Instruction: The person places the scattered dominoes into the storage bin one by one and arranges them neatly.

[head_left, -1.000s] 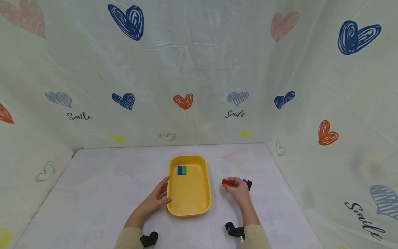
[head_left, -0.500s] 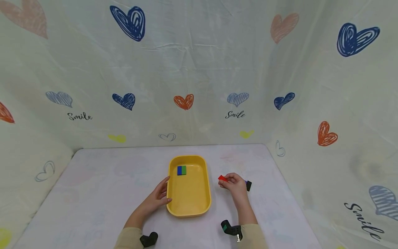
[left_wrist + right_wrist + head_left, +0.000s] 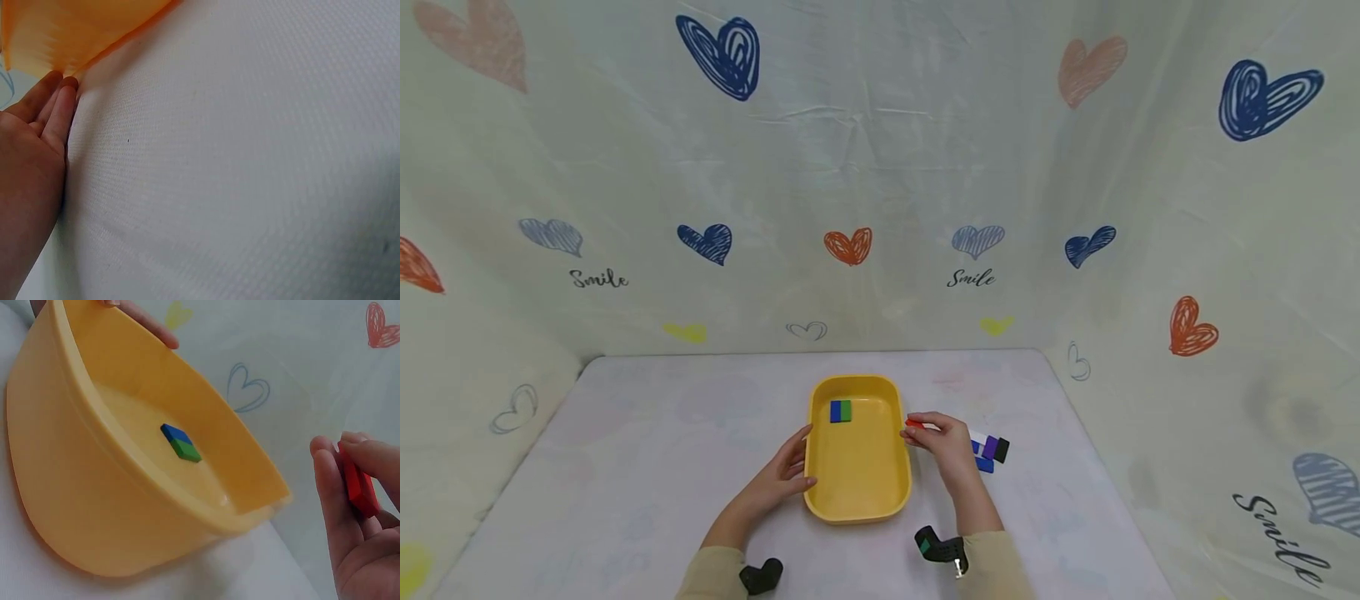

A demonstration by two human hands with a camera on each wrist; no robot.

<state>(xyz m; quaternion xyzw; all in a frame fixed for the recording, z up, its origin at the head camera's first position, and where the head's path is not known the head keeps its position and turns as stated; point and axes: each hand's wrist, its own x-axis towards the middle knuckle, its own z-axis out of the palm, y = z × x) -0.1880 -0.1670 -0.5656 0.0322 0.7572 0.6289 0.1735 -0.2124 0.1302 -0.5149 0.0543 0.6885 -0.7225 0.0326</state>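
One blue block [image 3: 176, 434] touches one green block [image 3: 186, 451] inside the yellow tray [image 3: 857, 487]; the left hand [image 3: 775, 477], fingers extended, touches the tray's left side; the right hand [image 3: 951, 448] pinches a red block [image 3: 359, 489] beside its right rim.

Your yellow tray [image 3: 857, 479] at twelve o'clock looks like smooth, satiny plastic; the red block [image 3: 359, 487] at its two o'clock, smooth; your white tabletop [image 3: 219, 156], matt, finely textured.
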